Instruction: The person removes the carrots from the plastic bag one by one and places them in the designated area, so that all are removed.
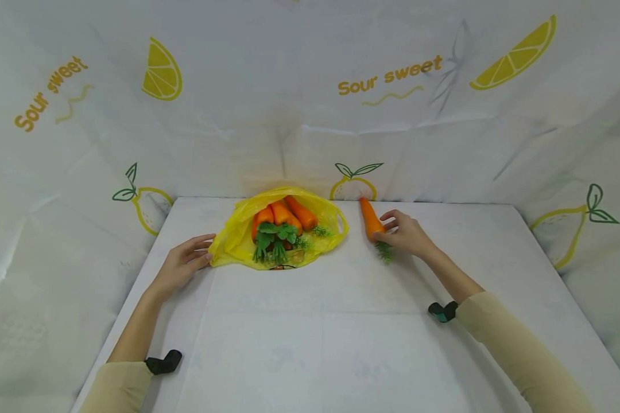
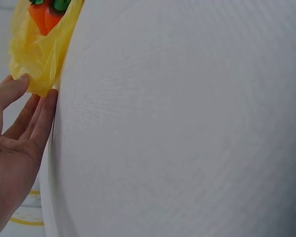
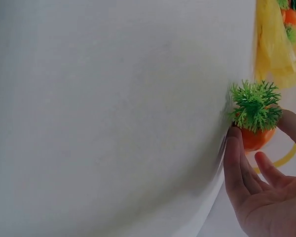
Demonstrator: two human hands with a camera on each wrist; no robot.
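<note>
A yellow plastic bag (image 1: 229, 241) lies on its side with its mouth facing me. Inside it are several orange carrots (image 1: 302, 213) with green leafy tops (image 1: 276, 232). My left hand (image 1: 183, 267) is at the bag's left edge, fingers mostly straight. In the left wrist view, the bag's corner comes down between the thumb and the fingertips (image 2: 50, 98). To the right of the bag, a single carrot (image 1: 370, 219) lies with its tip pointing away. My right hand (image 1: 405, 232) pinches its thick end, beside the feathery green top (image 3: 256, 106).
Everything lies on a white-covered table (image 1: 299, 344). Behind it rises a white cloth (image 1: 268, 115) printed with lemons and lettering. A black wrist camera (image 1: 164, 362) sits on the left wrist, another (image 1: 442, 311) on the right.
</note>
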